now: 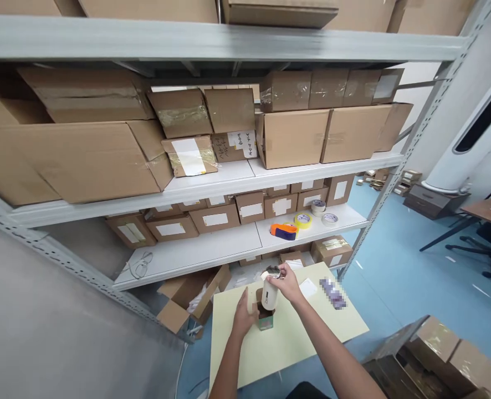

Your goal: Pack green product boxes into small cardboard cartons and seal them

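Observation:
My right hand [286,284] grips a white bottle [269,296] near its top, by what looks like a dark loop beside the pale cap. The bottle is nearly upright, and its lower end is at the mouth of a small open box [266,323] with a green front. To the left of that box is my left hand [243,316], its fingers stretched out and its thumb close to the box wall; I cannot tell if it touches. Box and bottle are over a pale yellow tabletop [289,349].
White paper [308,287] and a blurred purple item [332,293] lie on the tabletop's right. Behind stands a metal shelf [212,194] of cardboard boxes, with tape rolls [302,220] and an orange-blue tape dispenser [284,231]. An open carton [193,296] is at left, more cartons [445,354] at right.

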The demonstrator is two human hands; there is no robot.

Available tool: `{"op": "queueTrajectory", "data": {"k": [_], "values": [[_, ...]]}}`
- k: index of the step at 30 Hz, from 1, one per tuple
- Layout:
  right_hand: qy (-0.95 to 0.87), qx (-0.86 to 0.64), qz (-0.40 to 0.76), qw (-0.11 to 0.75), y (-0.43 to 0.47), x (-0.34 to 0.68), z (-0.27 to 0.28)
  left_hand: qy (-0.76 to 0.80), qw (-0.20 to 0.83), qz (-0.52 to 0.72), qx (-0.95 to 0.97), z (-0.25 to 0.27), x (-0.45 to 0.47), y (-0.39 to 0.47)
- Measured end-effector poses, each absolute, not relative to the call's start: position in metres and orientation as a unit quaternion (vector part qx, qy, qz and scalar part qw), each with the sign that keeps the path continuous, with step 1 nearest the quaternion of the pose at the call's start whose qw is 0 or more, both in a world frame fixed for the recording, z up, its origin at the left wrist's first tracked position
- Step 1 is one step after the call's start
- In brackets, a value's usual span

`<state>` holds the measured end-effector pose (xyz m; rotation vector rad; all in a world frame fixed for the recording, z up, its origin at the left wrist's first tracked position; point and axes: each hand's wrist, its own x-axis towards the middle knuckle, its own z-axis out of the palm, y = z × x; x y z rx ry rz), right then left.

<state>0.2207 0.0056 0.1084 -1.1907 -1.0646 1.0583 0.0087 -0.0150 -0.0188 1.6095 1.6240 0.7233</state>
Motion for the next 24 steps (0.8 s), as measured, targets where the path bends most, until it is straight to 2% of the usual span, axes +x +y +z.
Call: {"op": "queueTrajectory", "data": {"k": [2,4,7,9,13,15,19,21,24], "values": [[-0.454,-0.525,0.435,0.573,0.007,0.223,0.108,0.666,0.334,0.391,0.541,0.007,0.012,-0.027],[-0.453,-0.54,0.423,0.57,0.008,0.22,0.106,0.642,0.343,0.435,0.53,0.034,0.025,-0.039],[-0.452,-0.546,0.431,0.559,0.009,0.212,0.105,0.603,0.327,0.422,0.593,0.07,0.057,-0.048],[-0.445,-0.542,0.447,0.555,0.009,0.21,0.106,0.636,0.289,0.416,0.582,0.088,0.075,-0.047],[-0.471,-0.447,0.533,0.542,0.005,0.23,0.114,0.652,0.239,0.422,0.583,0.114,0.084,-0.039],[-0.501,-0.389,0.583,0.508,-0.001,0.248,0.116,0.628,0.277,0.465,0.559,0.123,0.08,-0.035],[-0.526,-0.323,0.667,0.417,-0.018,0.269,0.118,0.513,0.442,0.538,0.501,0.14,0.077,-0.029],[-0.526,-0.319,0.666,0.422,-0.025,0.269,0.118,0.476,0.479,0.54,0.501,0.148,0.081,-0.025],[-0.537,-0.378,0.589,0.471,-0.033,0.266,0.121,0.467,0.482,0.543,0.505,0.158,0.09,-0.017]]}}
